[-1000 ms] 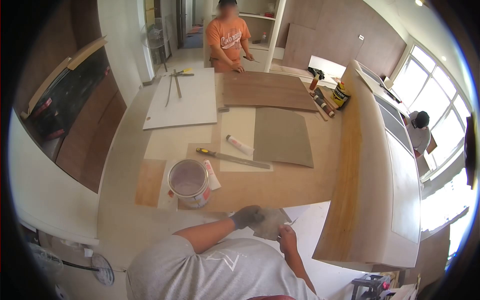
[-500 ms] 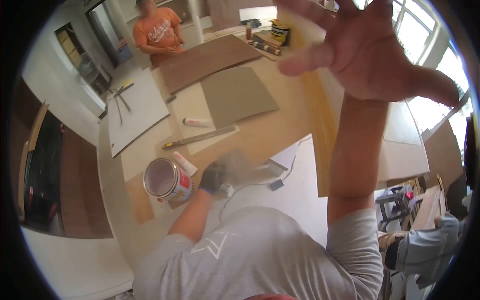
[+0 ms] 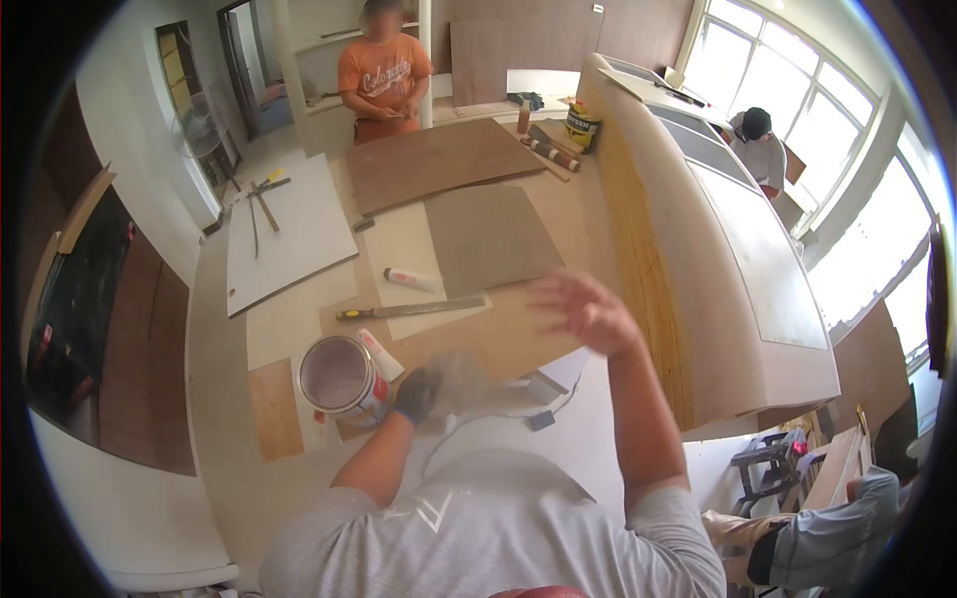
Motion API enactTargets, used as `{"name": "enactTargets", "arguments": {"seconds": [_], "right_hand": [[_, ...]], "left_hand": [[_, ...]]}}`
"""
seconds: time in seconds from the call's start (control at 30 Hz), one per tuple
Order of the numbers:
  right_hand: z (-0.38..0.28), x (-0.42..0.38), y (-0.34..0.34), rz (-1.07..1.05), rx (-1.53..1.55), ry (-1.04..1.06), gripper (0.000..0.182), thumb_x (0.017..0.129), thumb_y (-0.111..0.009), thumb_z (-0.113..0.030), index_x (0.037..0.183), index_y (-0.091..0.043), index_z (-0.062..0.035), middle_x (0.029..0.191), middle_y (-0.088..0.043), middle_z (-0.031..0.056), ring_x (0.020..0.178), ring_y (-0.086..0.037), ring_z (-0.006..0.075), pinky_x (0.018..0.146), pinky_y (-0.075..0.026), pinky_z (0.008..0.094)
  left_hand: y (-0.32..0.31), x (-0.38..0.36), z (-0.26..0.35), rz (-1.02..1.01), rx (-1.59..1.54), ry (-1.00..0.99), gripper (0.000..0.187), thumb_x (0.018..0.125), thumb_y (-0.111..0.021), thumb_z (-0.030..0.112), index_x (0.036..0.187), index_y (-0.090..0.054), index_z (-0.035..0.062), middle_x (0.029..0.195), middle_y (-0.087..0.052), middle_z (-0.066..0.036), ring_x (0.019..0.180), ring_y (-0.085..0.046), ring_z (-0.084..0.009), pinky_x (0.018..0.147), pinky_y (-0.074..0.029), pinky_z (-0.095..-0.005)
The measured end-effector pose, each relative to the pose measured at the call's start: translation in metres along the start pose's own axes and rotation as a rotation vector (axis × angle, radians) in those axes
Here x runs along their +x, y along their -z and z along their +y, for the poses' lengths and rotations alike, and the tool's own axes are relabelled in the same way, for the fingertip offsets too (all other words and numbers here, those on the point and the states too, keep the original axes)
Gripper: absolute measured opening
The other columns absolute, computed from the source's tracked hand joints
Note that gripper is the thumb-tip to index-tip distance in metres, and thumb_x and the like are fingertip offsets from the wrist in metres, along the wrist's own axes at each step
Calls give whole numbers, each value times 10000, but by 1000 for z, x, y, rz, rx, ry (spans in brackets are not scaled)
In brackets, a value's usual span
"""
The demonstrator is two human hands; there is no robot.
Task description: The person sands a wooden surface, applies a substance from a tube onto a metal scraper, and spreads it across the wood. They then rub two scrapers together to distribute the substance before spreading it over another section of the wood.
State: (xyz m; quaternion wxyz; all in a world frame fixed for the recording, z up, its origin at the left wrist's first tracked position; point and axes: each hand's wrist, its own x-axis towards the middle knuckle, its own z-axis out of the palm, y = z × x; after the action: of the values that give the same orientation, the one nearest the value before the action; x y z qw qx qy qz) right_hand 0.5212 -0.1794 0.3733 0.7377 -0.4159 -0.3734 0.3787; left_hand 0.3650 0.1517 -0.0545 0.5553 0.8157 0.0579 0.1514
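My left hand [image 3: 419, 392], in a dark glove, is closed on a thin grey flat piece [image 3: 467, 373]; it is blurred, so its exact kind cannot be told. An open paint can [image 3: 379, 396] stands just left of that hand, with a white tube [image 3: 380, 353] lying behind it. My bare right hand [image 3: 596, 317] is in the air over the front of the table, its fingers apart and blurred, holding nothing. Below it are a grey angled piece [image 3: 544, 386] and a small dark block [image 3: 541, 422].
A file [image 3: 414, 308], another tube [image 3: 409, 280], a grey-brown sheet [image 3: 493, 237] and a brown panel [image 3: 439, 164] lie on the table. A curved counter [image 3: 738, 339] bounds the right side. One person [image 3: 387, 80] stands across the table; another [image 3: 758, 149] is beyond the counter.
My right hand has come down from close to the camera to above the table. The view has tilted up and shifted, bringing the person beyond the counter into sight. My left hand stays beside the can.
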Motion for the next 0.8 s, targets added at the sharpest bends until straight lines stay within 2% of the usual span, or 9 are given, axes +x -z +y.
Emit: {"name": "enactTargets", "arguments": {"seconds": [0.1, 0.2, 0.27, 0.3, 0.33, 0.47, 0.7, 0.77, 0.8], "right_hand": [[75, -55, 27, 224, -138, -268, 711, 897, -729, -306, 1477, -430, -23, 1467, -502, 178, 1303, -533, 347, 994, -515, 534], [148, -122, 43, 509, -270, -655, 641, 878, -738, -258, 1431, -493, -46, 1312, -581, 108, 1211, -556, 275, 938, -545, 503], [192, -172, 46, 559, -320, -918, 644, 879, -744, -302, 1432, -505, -74, 1329, -589, 107, 1193, -558, 290, 921, -541, 518], [215, -201, 46, 557, -394, -1009, 734, 830, -780, -461, 1439, -532, -134, 1284, -634, 108, 1203, -559, 284, 887, -541, 479], [228, -220, 39, 542, -474, -1100, 704, 837, -775, -467, 1414, -560, -124, 1238, -661, 103, 1148, -598, 267, 866, -554, 458], [266, -285, 27, 263, -631, -1041, 554, 878, -744, -446, 1296, -653, -93, 1129, -699, 78, 1034, -642, 205, 818, -551, 400], [267, -294, 19, 284, -676, -1181, 554, 881, -742, -448, 1293, -651, -90, 1127, -698, 78, 1037, -640, 203, 822, -549, 398], [265, -291, 17, 291, -678, -1187, 553, 881, -741, -449, 1292, -650, -89, 1126, -697, 78, 1038, -640, 202, 823, -549, 398], [260, -287, 12, 299, -683, -1191, 553, 882, -741, -449, 1292, -650, -89, 1126, -697, 77, 1038, -640, 202, 824, -548, 398]], "left_hand": [[-3, 1, -12, 15, -38, 107, 284, 989, -480, 252, 1076, -673, 62, 1013, -681, -223, 988, -629, -403, 905, -485, -493], [-5, -5, -6, -11, -49, 30, 256, 954, -507, 225, 1096, -664, 80, 1041, -682, -204, 1008, -630, -381, 911, -488, -483], [-8, -5, -10, 23, 65, -134, 187, 912, -619, 145, 1083, -646, 74, 951, -685, -101, 783, -636, -225, 690, -516, -358], [-10, -5, -11, 47, 124, -214, 192, 891, -676, 105, 1076, -638, 70, 906, -687, -50, 671, -639, -147, 579, -530, -295], [-1, -8, 10, -2, 232, -214, 192, 891, -678, 113, 1074, -639, 68, 898, -687, -50, 658, -634, -145, 572, -525, -292], [-6, -4, -15, -24, 198, -297, 220, 893, -670, 117, 1099, -649, 41, 883, -695, -58, 673, -657, -161, 593, -550, -315], [-4, 2, 20, -42, -551, 506, 226, 888, -650, 67, 1109, -668, 27, 885, -700, -57, 719, -679, -169, 622, -571, -345], [-11, 0, -41, -173, -225, 117, 312, 831, -708, 203, 1112, -678, 68, 1061, -664, -152, 961, -644, -309, 815, -531, -386], [-11, 2, -49, -196, -203, 117, 380, 783, -741, 232, 1127, -676, 83, 1106, -656, -173, 1028, -633, -343, 874, -517, -399]]}}
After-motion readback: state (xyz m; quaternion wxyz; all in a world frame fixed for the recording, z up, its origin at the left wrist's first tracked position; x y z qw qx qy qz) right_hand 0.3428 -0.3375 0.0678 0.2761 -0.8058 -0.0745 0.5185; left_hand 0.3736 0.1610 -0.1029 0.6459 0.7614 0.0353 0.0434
